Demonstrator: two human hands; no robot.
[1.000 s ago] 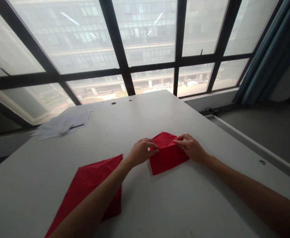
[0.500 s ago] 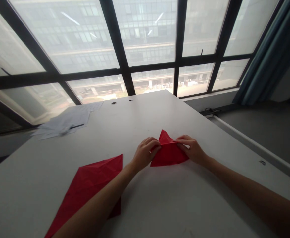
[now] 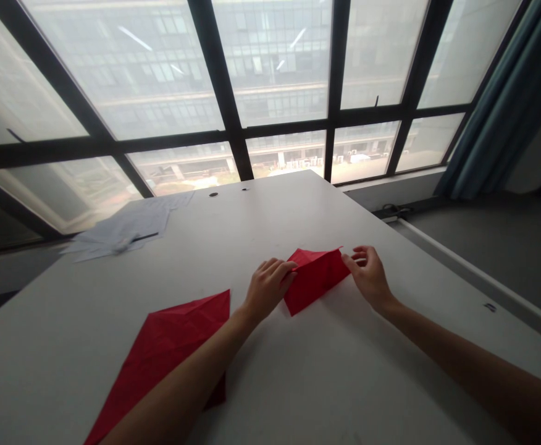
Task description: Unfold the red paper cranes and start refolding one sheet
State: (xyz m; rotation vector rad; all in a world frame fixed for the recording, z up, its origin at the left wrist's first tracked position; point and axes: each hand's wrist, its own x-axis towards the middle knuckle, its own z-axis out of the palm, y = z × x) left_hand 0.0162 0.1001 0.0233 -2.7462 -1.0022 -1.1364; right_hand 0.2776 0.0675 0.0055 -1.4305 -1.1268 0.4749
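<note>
A folded piece of red paper (image 3: 317, 278) is held tilted above the white table (image 3: 270, 228), or just touching it; I cannot tell which. My left hand (image 3: 270, 284) pinches its left end between thumb and fingers. At its right end is my right hand (image 3: 367, 272), the thumb against the paper's edge and the other fingers curled and slightly apart behind it. Whether those right fingers grip the paper is hard to see. A larger red sheet (image 3: 168, 340) with creases lies on the table, partly covered by my left forearm.
White papers (image 3: 117, 228) are spread at the table's far left, with a dark pen (image 3: 144, 237) on them. Two round holes (image 3: 213, 194) sit near the back edge. Windows (image 3: 284, 62) rise behind the table, and a blue curtain (image 3: 488, 123) hangs at the right.
The folded red paper has turned, its right end swinging up and away. My right hand has shifted slightly right and its fingers have loosened from the top edge. My left hand keeps its pinch.
</note>
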